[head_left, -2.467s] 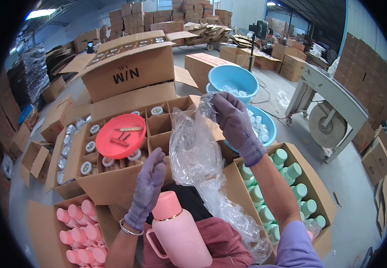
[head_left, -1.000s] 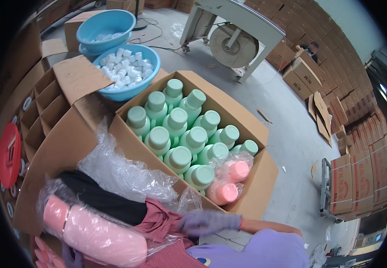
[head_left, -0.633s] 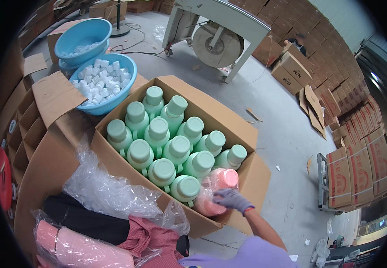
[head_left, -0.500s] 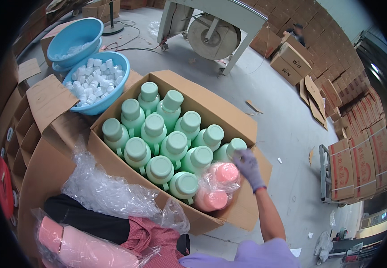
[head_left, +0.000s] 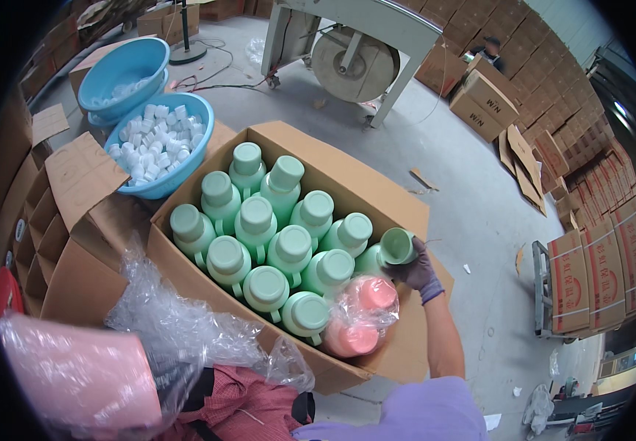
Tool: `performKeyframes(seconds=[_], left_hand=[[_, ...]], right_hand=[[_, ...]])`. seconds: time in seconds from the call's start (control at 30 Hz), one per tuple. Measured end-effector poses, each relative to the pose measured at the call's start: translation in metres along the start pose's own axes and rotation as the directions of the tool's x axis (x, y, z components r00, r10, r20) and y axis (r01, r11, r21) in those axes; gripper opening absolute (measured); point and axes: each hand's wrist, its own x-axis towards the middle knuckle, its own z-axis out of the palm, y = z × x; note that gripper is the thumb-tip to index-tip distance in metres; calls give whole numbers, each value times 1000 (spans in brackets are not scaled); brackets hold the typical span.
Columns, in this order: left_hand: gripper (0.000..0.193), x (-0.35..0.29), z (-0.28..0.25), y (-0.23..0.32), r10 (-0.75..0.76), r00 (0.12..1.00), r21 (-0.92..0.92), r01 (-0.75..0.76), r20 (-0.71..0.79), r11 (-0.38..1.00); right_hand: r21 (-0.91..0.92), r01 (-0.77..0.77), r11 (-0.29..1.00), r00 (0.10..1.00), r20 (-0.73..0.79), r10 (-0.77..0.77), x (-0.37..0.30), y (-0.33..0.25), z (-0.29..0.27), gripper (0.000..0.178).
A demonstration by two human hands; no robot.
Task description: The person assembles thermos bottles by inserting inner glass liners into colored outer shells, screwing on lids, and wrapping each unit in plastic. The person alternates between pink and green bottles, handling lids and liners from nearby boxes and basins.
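My right hand [head_left: 416, 273], in a grey-purple glove, is closed on a light green cup-shaped lid [head_left: 398, 246]. The lid is tipped so that its hollow inside shows, beside the top of a green bottle [head_left: 369, 260] at the right end of an open carton [head_left: 347, 165]. Several more mint-green bottles [head_left: 290, 248] with lids and side handles stand upright in the carton. Two pink-lidded bottles [head_left: 378, 292] in clear plastic wrap fill its near right corner. At the lower left, a large pink bottle [head_left: 86, 371] in clear plastic lies close to me. My left hand does not show.
Blue basins, one full of white stoppers [head_left: 157, 140], stand at the far left. Crumpled clear plastic [head_left: 185, 316] lies on the carton's near left side. A wheeled machine frame [head_left: 354, 70] stands beyond, a cart of strapped cartons [head_left: 597, 275] at right. Another person [head_left: 489, 53] is far off.
The green lid has come off the rightmost bottle and tilted open in my right hand. The wrapped pink bottle at lower left has come up closer and looks larger.
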Motion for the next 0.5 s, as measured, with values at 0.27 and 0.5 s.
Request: performKeyframes(seconds=[0.27, 0.5], left_hand=[[40, 35, 223, -46, 115, 829, -446, 172, 547, 878], [21, -10, 466, -85, -11, 574, -255, 381, 819, 889]], right_hand=[[320, 157, 934, 987, -37, -154, 28, 21, -3, 62], [258, 654, 711, 689, 184, -701, -173, -28, 148, 67]])
